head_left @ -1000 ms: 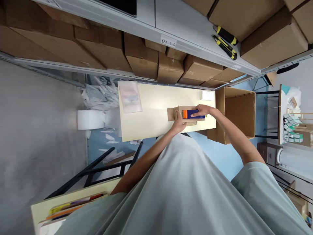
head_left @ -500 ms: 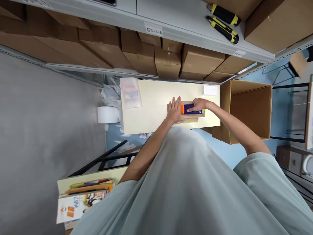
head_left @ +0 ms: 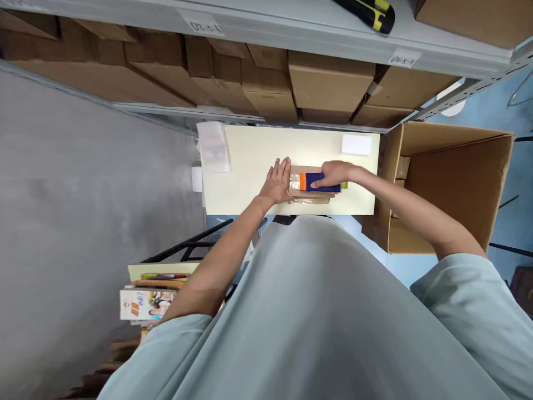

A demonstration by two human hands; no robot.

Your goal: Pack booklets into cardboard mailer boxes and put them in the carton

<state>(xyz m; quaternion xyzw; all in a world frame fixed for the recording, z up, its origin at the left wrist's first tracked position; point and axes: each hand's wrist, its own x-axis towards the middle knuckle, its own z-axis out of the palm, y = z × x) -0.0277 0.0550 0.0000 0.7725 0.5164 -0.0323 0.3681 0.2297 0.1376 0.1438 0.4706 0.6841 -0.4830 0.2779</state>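
Observation:
On the pale table [head_left: 254, 150], a small flat cardboard box [head_left: 308, 169] lies in front of me. My left hand [head_left: 276, 183] rests against the box's left end, fingers stretched out. My right hand [head_left: 335, 174] is wrapped around a dark blue tape dispenser [head_left: 312, 182] with an orange front edge, lying along the box top. A strip of clear tape [head_left: 294, 181] shows on the cardboard between the dispenser and my left hand. Shiny tape also shows along the box's near side. A yellow-green bit sticks out beyond the dispenser's right end.
A large open carton [head_left: 449, 172] stands right of the table, small boxes inside. A white box [head_left: 356, 144] and a plastic-looking packet [head_left: 214, 147] lie on the table. Beyond is a shelf of cartons [head_left: 328, 83], with a utility knife [head_left: 370, 12] above. Magazines [head_left: 145, 304] lie lower left.
The dispenser has shifted right relative to my left hand, and a strip of clear tape now shows between them. The camera view has also shifted.

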